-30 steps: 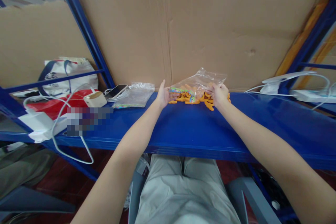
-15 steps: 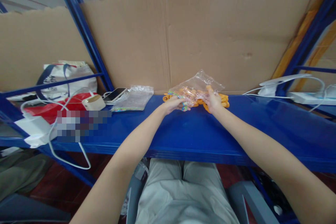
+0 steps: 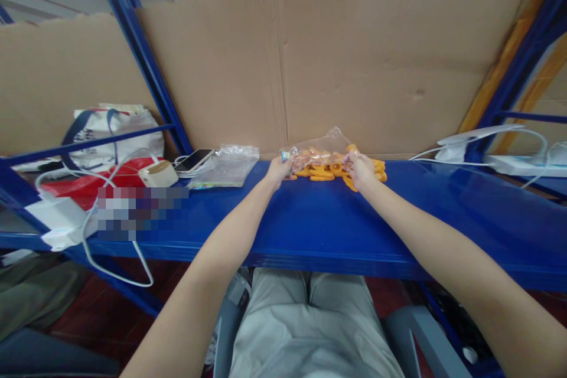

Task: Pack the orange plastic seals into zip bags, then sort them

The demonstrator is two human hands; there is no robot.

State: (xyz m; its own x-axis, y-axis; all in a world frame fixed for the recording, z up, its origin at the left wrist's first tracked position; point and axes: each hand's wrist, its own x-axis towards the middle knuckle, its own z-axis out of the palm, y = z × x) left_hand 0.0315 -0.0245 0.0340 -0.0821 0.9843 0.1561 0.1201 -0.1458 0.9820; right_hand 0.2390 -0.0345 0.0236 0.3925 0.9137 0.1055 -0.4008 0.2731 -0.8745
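Observation:
A clear plastic bag [image 3: 319, 149] with orange pieces inside is stretched between my two hands over the blue shelf [image 3: 310, 224]. My left hand [image 3: 278, 169] pinches the bag's left end, fingers closed on it. My right hand [image 3: 361, 169] grips the right end, also closed. More loose orange pieces [image 3: 325, 173] lie on the shelf under and behind the bag, some peeking out past my right hand.
A second clear bag [image 3: 225, 165] lies to the left, beside a phone [image 3: 195, 159], a small cream box [image 3: 158, 173], white chargers and cables [image 3: 62, 218]. A tote bag [image 3: 113, 130] sits behind. White power strips [image 3: 509, 159] lie at right. A cardboard wall backs the shelf.
The bag, held higher and bunched half a second ago, is now lower and pulled flatter sideways. My left hand shifted left along its edge; the right hand stayed near the same spot.

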